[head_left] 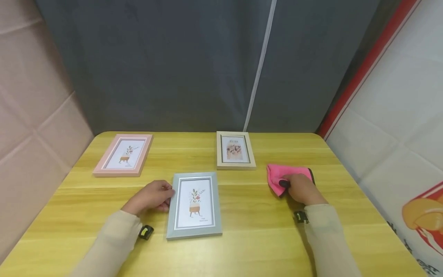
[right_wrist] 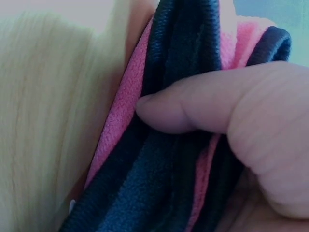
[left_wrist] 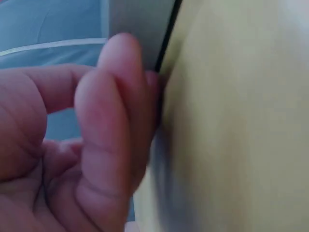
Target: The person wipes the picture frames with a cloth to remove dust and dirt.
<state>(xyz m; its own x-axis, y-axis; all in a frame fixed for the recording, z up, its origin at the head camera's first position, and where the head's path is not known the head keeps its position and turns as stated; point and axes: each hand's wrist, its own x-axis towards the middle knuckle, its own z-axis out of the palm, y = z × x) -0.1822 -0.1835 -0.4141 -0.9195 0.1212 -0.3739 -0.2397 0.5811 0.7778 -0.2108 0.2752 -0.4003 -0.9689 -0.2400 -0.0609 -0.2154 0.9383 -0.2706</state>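
Observation:
A grey-blue picture frame (head_left: pixel 217 204) with a potted-plant print lies near the middle of the table. My left hand (head_left: pixel 154 196) holds its left edge between thumb and fingers. In the left wrist view those fingers (left_wrist: pixel 104 130) are bent against the frame's side (left_wrist: pixel 140 29), close to the tabletop; the exact contact underneath is hidden. On the right, my right hand (head_left: pixel 302 187) grips a folded pink cloth (head_left: pixel 277 172) with dark edging. Seen from the right wrist, the thumb presses into the folds of the cloth (right_wrist: pixel 120 111), and the other fingers are mostly out of sight.
A pink picture frame (head_left: pixel 147 154) lies at the back left of the wooden table (head_left: pixel 187 154). Back and right of centre lies a cream picture frame (head_left: pixel 236 166). A dark grey curtain (head_left: pixel 173 69) hangs behind the table's far edge, with pale fabric on both sides.

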